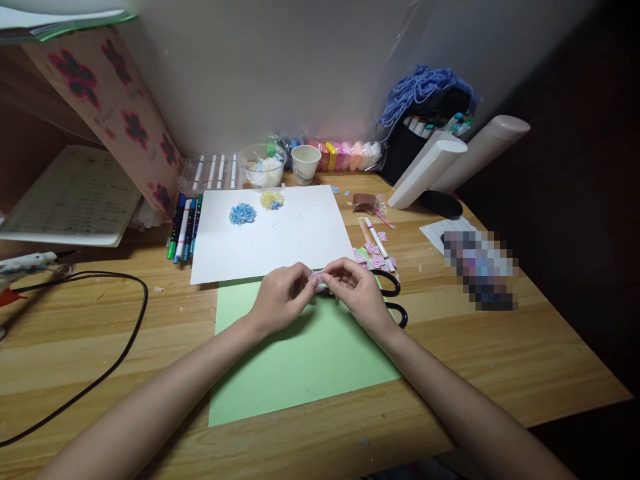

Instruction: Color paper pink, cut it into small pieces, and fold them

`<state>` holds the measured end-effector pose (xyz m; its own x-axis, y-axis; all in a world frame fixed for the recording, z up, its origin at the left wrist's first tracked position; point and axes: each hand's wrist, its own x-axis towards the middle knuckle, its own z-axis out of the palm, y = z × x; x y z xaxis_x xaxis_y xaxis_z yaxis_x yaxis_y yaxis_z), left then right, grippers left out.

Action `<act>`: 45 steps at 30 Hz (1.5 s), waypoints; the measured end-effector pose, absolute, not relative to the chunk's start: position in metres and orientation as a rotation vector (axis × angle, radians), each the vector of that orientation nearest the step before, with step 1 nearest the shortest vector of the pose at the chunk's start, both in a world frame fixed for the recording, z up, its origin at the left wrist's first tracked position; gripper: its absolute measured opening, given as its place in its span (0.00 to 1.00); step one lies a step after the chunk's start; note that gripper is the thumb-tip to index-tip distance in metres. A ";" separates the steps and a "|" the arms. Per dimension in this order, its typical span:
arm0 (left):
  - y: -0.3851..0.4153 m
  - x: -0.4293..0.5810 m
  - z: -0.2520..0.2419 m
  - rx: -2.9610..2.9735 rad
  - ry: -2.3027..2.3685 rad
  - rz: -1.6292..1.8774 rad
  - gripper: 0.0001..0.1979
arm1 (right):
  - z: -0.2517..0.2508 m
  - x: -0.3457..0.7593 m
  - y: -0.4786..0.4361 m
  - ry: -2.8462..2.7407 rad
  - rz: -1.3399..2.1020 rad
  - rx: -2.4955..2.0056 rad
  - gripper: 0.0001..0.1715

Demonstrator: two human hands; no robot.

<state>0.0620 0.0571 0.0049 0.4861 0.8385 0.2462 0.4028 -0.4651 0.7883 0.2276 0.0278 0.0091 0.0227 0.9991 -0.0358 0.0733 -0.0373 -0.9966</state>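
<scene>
My left hand [280,297] and my right hand [355,288] meet over the far edge of a green paper sheet [300,360] on the wooden desk [500,347]. Both pinch a small pink paper piece [319,279] between their fingertips. Just beyond lies a white sheet [280,247] with a blue shred pile [243,213] and a yellow shred pile [271,199]. Black scissors [393,293] lie right of my right hand, next to pink paper scraps [375,259].
Markers [185,227] lie left of the white sheet. A clear bowl [261,165], a paper cup [305,163] and coloured clay packs [345,155] line the wall. A black cable [120,333] loops at left. A pen holder with blue yarn [425,113] stands back right.
</scene>
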 end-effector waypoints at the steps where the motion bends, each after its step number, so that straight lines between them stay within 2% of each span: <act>1: 0.057 0.062 0.005 2.063 1.014 0.837 0.10 | 0.009 0.227 0.028 -1.238 1.191 -1.302 0.13; 9: 0.057 0.062 0.008 2.029 1.016 0.816 0.11 | 0.009 0.230 0.029 -1.288 1.165 -1.336 0.13; 19: 0.059 0.059 0.007 1.953 0.971 0.802 0.12 | 0.016 0.233 0.034 -1.225 1.357 -1.289 0.15; 28: 0.060 0.059 0.008 1.883 0.962 0.803 0.13 | 0.018 0.233 0.035 -1.172 1.392 -1.306 0.18; 45: 0.060 0.058 0.008 1.840 0.976 0.828 0.12 | 0.013 0.237 0.036 -1.087 1.356 -1.317 0.13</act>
<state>0.0579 0.0599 0.0081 0.4710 0.8692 0.1503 0.2903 -0.3136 0.9041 0.2367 0.0359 0.0132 0.0014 0.9834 -0.1816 -0.0368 -0.1814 -0.9827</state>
